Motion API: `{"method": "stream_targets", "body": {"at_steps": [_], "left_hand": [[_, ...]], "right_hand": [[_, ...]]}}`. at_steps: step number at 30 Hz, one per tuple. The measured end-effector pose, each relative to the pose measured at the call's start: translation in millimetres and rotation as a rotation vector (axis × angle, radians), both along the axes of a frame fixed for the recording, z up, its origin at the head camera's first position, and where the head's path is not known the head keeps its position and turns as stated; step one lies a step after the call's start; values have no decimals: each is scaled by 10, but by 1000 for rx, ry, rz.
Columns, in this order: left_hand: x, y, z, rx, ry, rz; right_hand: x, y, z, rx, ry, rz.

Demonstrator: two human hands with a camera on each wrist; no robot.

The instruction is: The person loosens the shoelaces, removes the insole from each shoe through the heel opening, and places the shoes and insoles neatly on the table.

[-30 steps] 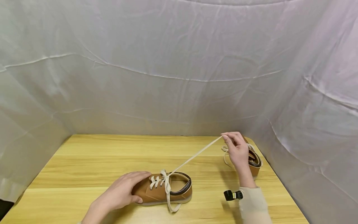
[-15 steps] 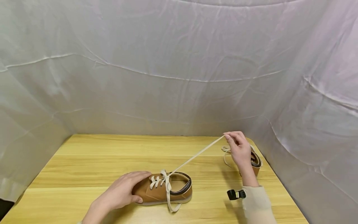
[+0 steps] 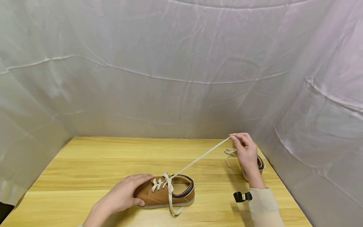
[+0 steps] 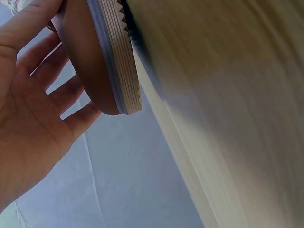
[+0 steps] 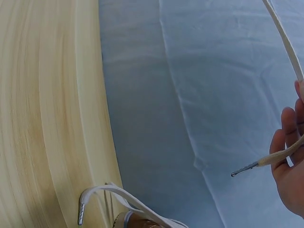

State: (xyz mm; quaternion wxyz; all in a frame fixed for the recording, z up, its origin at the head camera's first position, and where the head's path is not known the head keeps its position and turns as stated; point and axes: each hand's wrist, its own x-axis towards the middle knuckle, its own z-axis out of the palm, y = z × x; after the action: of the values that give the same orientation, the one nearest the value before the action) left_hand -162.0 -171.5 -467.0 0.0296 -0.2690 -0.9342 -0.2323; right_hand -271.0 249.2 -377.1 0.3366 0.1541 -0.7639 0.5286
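A brown lace-up shoe (image 3: 158,197) lies on the table with its toe to the left. My left hand (image 3: 120,194) holds the toe end, thumb on the near side and fingers over the far side. In the left wrist view the fingers curve about the shoe's upper (image 4: 83,57), above its ridged sole (image 4: 121,57). From the knot, a cream shoelace (image 3: 201,155) runs taut up to the right, its end pinched by my right hand (image 3: 246,153). The right wrist view shows its metal-tipped end (image 5: 244,169) sticking out past the fingers. The other lace end hangs over the shoe's near side.
A second brown shoe (image 3: 261,164) stands at the back right, mostly hidden behind my right hand. Its loose lace (image 3: 229,151) trails onto the wooden table (image 3: 113,160). Pale cloth (image 3: 181,94) surrounds the table at the back and sides. A black wrist device (image 3: 242,197) juts from the right sleeve.
My right hand has moved slightly to the right, drawing the pinched shoelace a little farther out from the knot. The left hand and the near shoe have stayed put.
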Motion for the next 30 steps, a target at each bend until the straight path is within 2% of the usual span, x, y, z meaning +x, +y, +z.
{"method": "stream_targets", "body": {"at_steps": [14, 30], "left_hand": [[-30, 4, -4, 4, -13, 3], [-34, 1, -1, 4, -1, -4]], "right_hand": [[-69, 107, 10, 48, 59, -15], [-117, 235, 26, 52, 80, -46]]}}
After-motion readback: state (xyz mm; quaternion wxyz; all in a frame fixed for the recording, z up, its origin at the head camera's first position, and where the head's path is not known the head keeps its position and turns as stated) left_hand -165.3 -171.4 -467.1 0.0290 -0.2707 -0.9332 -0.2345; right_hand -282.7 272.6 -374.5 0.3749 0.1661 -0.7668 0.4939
